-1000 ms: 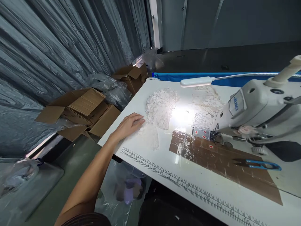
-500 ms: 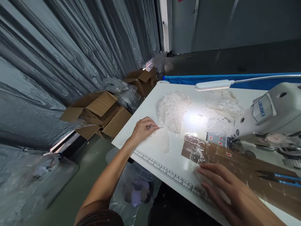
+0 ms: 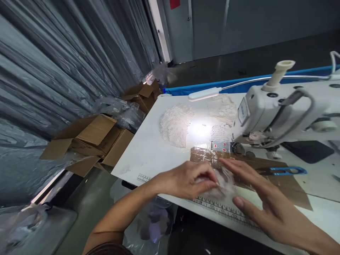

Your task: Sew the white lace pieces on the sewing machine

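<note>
Fabric [image 3: 224,184], a small white piece, is between the two hands in front of the sewing machine [image 3: 268,109] and to the left of its needle area. Judging by how things lie, the handling of this piece is only partly done: it is already in the grasp, but not spread flat, and it is apart from the machine's foot. Two lace heaps lie beyond it: the left heap [image 3: 175,127] well to the left of the machine, the right heap [image 3: 223,115] just beside its head. Whether either heap holds finished pieces, I cannot tell, so how much work is left overall stays uncertain.

The piece looks thin, sheer and crumpled, and it is blurred; its pattern and edges cannot be made out. It shows pale against the brown sheet [image 3: 289,193] that reaches out in front of the machine. I cannot tell whether its lower edge touches the desk [image 3: 140,152].

The left hand [image 3: 192,180] is curled, with thumb and fingers seeming to pinch the piece's near edge. The right hand [image 3: 268,205], nearer the machine, is open, thumb well apart from the fingers; it does not appear to grip the piece, and whether it touches it is unclear.
</note>
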`<state>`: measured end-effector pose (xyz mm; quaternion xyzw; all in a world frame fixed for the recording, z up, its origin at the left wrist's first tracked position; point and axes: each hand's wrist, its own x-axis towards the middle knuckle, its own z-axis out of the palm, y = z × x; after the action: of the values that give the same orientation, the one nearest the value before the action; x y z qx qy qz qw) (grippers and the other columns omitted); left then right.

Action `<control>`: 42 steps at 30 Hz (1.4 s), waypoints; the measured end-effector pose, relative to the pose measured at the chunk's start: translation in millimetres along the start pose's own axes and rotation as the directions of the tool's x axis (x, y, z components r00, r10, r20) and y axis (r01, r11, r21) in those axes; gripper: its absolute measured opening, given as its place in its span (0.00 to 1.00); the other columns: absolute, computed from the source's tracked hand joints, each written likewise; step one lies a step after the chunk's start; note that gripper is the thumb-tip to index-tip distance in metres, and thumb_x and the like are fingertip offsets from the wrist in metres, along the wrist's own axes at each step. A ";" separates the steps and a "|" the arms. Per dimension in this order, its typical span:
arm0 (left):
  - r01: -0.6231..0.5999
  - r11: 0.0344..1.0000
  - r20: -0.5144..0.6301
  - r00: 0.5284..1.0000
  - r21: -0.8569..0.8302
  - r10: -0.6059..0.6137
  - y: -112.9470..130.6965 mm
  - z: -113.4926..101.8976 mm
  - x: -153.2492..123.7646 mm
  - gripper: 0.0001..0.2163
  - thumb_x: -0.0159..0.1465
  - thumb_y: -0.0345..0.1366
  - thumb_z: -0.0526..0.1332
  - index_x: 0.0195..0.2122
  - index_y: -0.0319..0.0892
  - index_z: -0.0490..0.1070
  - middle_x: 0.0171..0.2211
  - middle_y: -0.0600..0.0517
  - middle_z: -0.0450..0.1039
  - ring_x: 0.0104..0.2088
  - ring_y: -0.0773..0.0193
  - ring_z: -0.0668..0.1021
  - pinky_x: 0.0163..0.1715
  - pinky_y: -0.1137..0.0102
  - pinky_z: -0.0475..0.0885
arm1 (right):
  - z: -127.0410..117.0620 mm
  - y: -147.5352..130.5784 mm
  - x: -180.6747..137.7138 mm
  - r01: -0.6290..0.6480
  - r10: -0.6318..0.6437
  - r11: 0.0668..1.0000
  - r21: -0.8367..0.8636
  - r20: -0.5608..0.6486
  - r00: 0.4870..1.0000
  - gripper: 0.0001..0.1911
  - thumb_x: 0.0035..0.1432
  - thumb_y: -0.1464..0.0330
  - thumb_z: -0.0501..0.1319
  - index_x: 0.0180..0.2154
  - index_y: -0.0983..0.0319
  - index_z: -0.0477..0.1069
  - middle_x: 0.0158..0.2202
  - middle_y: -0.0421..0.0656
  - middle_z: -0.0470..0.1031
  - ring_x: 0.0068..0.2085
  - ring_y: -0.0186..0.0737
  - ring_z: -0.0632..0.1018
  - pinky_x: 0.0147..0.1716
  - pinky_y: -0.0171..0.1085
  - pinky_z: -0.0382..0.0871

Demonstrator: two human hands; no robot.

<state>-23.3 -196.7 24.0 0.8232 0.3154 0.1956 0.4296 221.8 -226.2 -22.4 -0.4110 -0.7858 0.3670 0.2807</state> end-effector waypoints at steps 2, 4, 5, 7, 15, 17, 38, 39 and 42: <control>-0.037 0.997 0.078 0.996 -0.068 0.042 9.8 7.9 8.3 0.05 0.66 0.35 0.59 0.41 0.40 0.67 0.35 0.50 0.74 0.33 0.69 0.76 0.32 0.74 0.71 | -0.5 1.2 -6.1 -0.029 0.019 0.995 0.100 0.103 0.994 0.38 0.58 0.57 0.62 0.66 0.49 0.49 0.65 0.47 0.55 0.64 0.54 0.60 0.59 0.55 0.60; -0.053 0.995 0.072 0.996 -0.087 0.059 12.2 10.1 14.0 0.06 0.65 0.35 0.61 0.40 0.40 0.67 0.36 0.50 0.74 0.35 0.68 0.76 0.34 0.73 0.71 | 0.2 2.1 -10.8 -0.094 0.050 0.976 0.194 0.218 0.975 0.40 0.58 0.58 0.63 0.66 0.51 0.47 0.65 0.48 0.56 0.63 0.51 0.63 0.59 0.51 0.62; -0.048 0.996 0.055 0.997 -0.078 0.052 10.8 9.5 16.1 0.06 0.64 0.35 0.61 0.39 0.40 0.67 0.35 0.50 0.73 0.34 0.68 0.75 0.33 0.73 0.71 | 0.2 2.3 -11.8 -0.128 0.064 0.964 0.234 0.262 0.963 0.39 0.58 0.58 0.63 0.66 0.52 0.48 0.64 0.48 0.58 0.62 0.50 0.65 0.58 0.49 0.64; -0.007 0.999 0.028 1.000 -0.038 0.008 4.1 6.1 20.0 0.07 0.64 0.37 0.62 0.39 0.41 0.67 0.35 0.51 0.72 0.32 0.69 0.74 0.31 0.74 0.70 | -1.4 3.2 -10.0 -0.178 0.087 0.941 0.288 0.303 0.949 0.35 0.60 0.59 0.61 0.65 0.55 0.52 0.62 0.49 0.63 0.59 0.48 0.68 0.57 0.46 0.66; 0.130 0.939 -0.098 0.990 0.317 -0.104 -40.2 -10.3 43.2 0.12 0.67 0.38 0.58 0.49 0.42 0.64 0.39 0.49 0.72 0.34 0.65 0.74 0.31 0.71 0.70 | -24.8 35.8 20.7 -0.188 0.185 0.977 -0.100 -0.037 0.982 0.25 0.63 0.59 0.54 0.59 0.60 0.62 0.38 0.46 0.76 0.33 0.42 0.76 0.32 0.40 0.71; 0.127 0.863 -0.127 0.989 0.490 -0.074 -46.3 -14.2 49.6 0.12 0.67 0.38 0.56 0.50 0.41 0.65 0.41 0.47 0.70 0.34 0.64 0.74 0.28 0.71 0.70 | -28.5 45.9 23.4 -0.196 0.153 0.939 -0.284 -0.165 0.974 0.22 0.63 0.61 0.53 0.56 0.61 0.67 0.33 0.46 0.75 0.28 0.41 0.73 0.28 0.40 0.68; -0.354 0.850 0.215 0.933 0.390 0.290 -59.9 11.2 102.4 0.09 0.68 0.37 0.56 0.36 0.42 0.74 0.34 0.50 0.75 0.36 0.65 0.76 0.39 0.66 0.73 | -24.9 41.7 16.4 -0.039 0.005 0.989 -0.143 -0.230 0.973 0.14 0.63 0.61 0.55 0.47 0.59 0.73 0.45 0.47 0.72 0.44 0.43 0.75 0.44 0.42 0.71; -0.338 0.843 0.230 0.937 0.419 0.262 -53.4 10.5 96.2 0.09 0.69 0.37 0.55 0.37 0.42 0.73 0.31 0.51 0.75 0.33 0.65 0.76 0.36 0.68 0.72 | -23.5 34.5 14.8 -0.008 -0.011 0.992 -0.127 -0.150 0.989 0.15 0.63 0.60 0.57 0.47 0.59 0.73 0.48 0.48 0.71 0.46 0.44 0.74 0.46 0.43 0.70; -0.298 0.860 0.288 0.939 0.415 0.187 -31.2 6.5 74.5 0.09 0.70 0.37 0.54 0.38 0.41 0.71 0.28 0.53 0.74 0.29 0.66 0.75 0.32 0.70 0.69 | -18.0 15.9 9.0 0.017 -0.015 0.999 -0.045 0.033 0.999 0.12 0.64 0.63 0.56 0.45 0.61 0.72 0.45 0.47 0.73 0.45 0.43 0.74 0.46 0.42 0.68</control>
<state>23.6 -135.8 -1.7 0.9509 0.1915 0.0699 0.2327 237.6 -206.1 -23.7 -0.4049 -0.8016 0.3537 0.2615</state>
